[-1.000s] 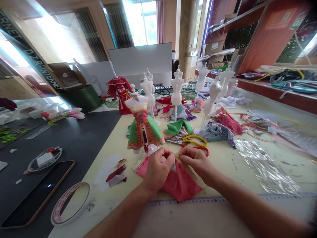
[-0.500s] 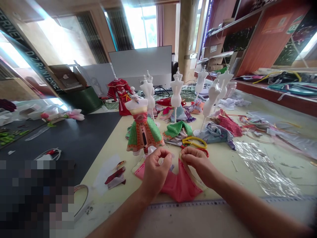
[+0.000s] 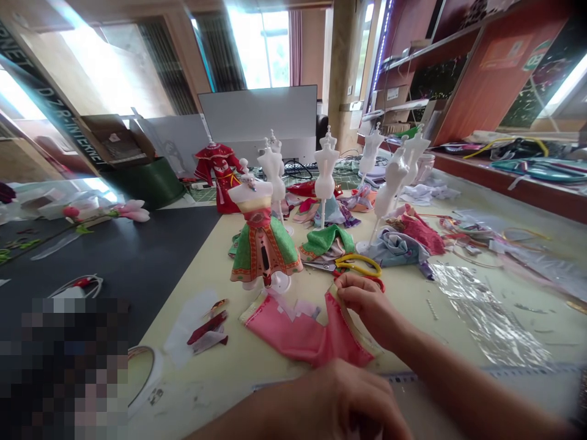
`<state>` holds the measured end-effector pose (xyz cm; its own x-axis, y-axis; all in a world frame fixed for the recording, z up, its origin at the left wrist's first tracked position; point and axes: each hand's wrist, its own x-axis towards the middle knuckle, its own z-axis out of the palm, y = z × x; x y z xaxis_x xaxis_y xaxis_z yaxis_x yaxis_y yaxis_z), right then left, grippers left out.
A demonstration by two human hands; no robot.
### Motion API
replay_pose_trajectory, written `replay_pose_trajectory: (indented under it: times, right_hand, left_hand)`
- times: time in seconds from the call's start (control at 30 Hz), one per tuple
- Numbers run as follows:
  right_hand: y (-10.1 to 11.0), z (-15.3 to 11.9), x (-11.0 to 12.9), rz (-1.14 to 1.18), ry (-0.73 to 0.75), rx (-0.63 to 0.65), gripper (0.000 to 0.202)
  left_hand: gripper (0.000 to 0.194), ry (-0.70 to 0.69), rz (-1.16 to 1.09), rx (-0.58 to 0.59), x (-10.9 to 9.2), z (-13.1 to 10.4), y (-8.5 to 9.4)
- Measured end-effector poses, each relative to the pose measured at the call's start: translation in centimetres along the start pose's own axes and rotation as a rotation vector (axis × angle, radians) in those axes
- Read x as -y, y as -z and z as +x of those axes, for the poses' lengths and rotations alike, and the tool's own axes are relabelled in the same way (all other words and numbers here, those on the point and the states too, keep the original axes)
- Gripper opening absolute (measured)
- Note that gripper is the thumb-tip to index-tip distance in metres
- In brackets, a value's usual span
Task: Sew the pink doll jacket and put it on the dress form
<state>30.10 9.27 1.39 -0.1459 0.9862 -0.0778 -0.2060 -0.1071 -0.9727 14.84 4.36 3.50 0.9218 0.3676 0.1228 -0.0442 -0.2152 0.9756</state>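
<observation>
A pink cloth piece (image 3: pixel 293 333) with pale trimmed edges lies on the cream table, its right part raised a little. My right hand (image 3: pixel 362 299) pinches the upper right corner of this cloth between thumb and fingers. Low in the view, my left hand (image 3: pixel 343 400) is in front of the cloth's lower edge, with its fingers bent and their tips hidden. Behind the cloth stands a small dress form in a green and pink dress (image 3: pixel 266 244). Scissors with yellow and red handles (image 3: pixel 358 264) lie just beyond my right hand.
White mini dress forms (image 3: pixel 325 174) and a red gown (image 3: pixel 220 174) stand further back. Crumpled fabrics (image 3: pixel 398 244) and clear plastic film (image 3: pixel 490 318) lie to the right. Dark red scraps (image 3: pixel 207 330) are at the left, a ruler (image 3: pixel 413 374) near the front edge.
My left hand has moved away from the cloth's upper edge, down and to the right toward the front. My right hand still pinches the corner. The view has shifted slightly.
</observation>
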Motion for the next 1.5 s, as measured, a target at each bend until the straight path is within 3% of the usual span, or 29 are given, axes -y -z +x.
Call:
replay_pose_trajectory:
  times: [0.07,0.17,0.2,0.23,0.3,0.43,0.53,0.77,1.27,1.5]
  right_hand:
    - [0.1,0.0,-0.2,0.019,0.007,0.01,0.003]
    - [0.1,0.0,-0.1,0.064,0.001,0.028,0.004]
    - [0.2,0.0,0.0,0.081,0.0,0.036,0.005]
    - [0.2,0.0,0.1,0.098,-0.001,0.039,0.006]
    - [0.2,-0.1,0.3,0.126,0.003,0.045,0.009]
    - [0.3,-0.3,0.4,0.129,0.043,0.043,0.01]
    - [0.4,-0.5,0.5,0.126,0.077,0.027,0.009]
    - [0.5,-0.3,0.6,0.16,0.103,-0.023,0.011]
    - [1.1,0.2,0.3,0.065,0.171,-0.078,0.01]
    - [1.0,0.2,0.7,0.152,0.132,-0.02,0.013]
  left_hand:
    - [0.011,0.012,-0.032,-0.289,-0.7,0.0,0.7]
    - [0.016,0.01,-0.075,-0.859,-0.9,0.4,2.4]
    - [0.012,0.024,-0.092,-1.001,-0.7,0.6,2.9]
    - [0.01,0.05,-0.126,-1.053,-0.5,0.7,3.4]
    - [0.019,0.123,-0.223,-1.025,0.0,0.9,4.1]
    - [0.034,0.248,-0.381,-0.79,0.9,1.0,4.5]
    - [0.037,0.267,-0.348,-0.749,1.4,0.8,4.8]
    - [0.025,0.26,-0.288,-0.638,1.8,0.7,5.2]
    - [0.024,0.237,-0.44,-0.823,1.1,0.8,5.6]
    - [0.025,0.242,-0.396,-0.814,0.8,0.6,5.2]
